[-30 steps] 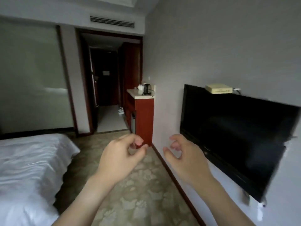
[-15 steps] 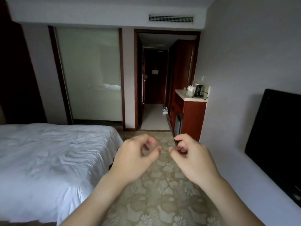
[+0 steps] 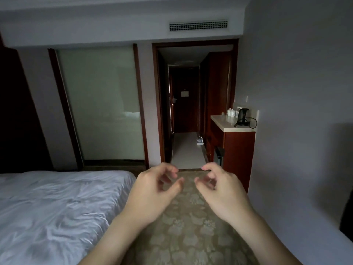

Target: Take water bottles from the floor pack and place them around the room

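Left hand: the left hand (image 3: 152,190) is raised in front of the chest, fingers loosely curled, holding nothing.
Right hand: the right hand (image 3: 222,190) mirrors it just beside, also released and empty.
Pack of water bottles: the pack of water bottles (image 3: 200,141) sits on the pale hallway floor (image 3: 186,150), far off through the doorway, close to the right-hand cabinet side; too small to count bottles.
Route: patterned carpet (image 3: 187,226) runs between the bed (image 3: 53,207) on the left and the wall on the right, straight to the hallway.
Step in hand: likely walking to the pack to fetch bottles.
Doing it well: keep to the carpet lane, pass clear of the red table (image 3: 233,144) carrying the kettle (image 3: 243,116), then crouch squarely at the pack and grip each bottle round its body.
Possible drop spot: the table top by the kettle has bare space.
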Available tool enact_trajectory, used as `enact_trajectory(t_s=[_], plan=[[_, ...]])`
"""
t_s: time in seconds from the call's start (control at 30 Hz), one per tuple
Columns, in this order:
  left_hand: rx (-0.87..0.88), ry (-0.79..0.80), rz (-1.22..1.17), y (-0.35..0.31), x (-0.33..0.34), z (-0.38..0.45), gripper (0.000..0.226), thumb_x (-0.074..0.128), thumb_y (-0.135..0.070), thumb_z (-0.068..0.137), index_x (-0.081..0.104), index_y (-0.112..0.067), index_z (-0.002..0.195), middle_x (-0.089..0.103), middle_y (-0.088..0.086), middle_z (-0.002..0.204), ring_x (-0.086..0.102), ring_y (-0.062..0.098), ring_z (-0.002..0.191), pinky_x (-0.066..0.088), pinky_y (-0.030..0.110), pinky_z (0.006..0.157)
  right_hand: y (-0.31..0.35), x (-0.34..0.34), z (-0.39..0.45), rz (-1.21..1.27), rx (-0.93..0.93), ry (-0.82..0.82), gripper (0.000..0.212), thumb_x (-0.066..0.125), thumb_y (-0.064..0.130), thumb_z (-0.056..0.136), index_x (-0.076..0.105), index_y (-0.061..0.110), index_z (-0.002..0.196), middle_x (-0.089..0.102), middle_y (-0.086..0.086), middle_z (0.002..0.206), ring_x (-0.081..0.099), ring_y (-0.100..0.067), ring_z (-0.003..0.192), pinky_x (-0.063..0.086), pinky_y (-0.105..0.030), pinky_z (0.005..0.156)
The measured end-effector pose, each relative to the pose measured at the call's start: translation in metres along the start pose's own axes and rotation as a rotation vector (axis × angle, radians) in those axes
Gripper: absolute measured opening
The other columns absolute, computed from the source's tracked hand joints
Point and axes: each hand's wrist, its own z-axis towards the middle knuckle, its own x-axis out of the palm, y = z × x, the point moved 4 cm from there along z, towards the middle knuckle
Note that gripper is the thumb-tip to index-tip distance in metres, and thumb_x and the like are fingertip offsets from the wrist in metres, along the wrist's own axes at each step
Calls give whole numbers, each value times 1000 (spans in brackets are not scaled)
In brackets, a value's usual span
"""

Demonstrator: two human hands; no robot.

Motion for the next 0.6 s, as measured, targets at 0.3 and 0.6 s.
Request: enact_trajectory(t_s=[0.3, 0.6], plan=[[-20, 38, 44, 130, 54, 146, 35, 59, -61, 72, 65, -36, 97, 69, -19, 87, 66, 0, 83, 56, 32, 75, -63, 92, 173, 49, 5, 30, 39, 60, 50, 83, 59, 31, 118, 68, 13, 83, 62, 1, 75, 49, -22, 68], [11, 50, -26, 256, 95, 354, 28, 69, -50, 77, 63, -35, 101, 66, -20, 93, 64, -2, 89, 56, 31, 79, -103, 179, 384, 30, 21, 0, 38, 63, 42, 85, 59, 27, 121, 68, 12, 86, 64, -1, 80, 53, -29, 76]])
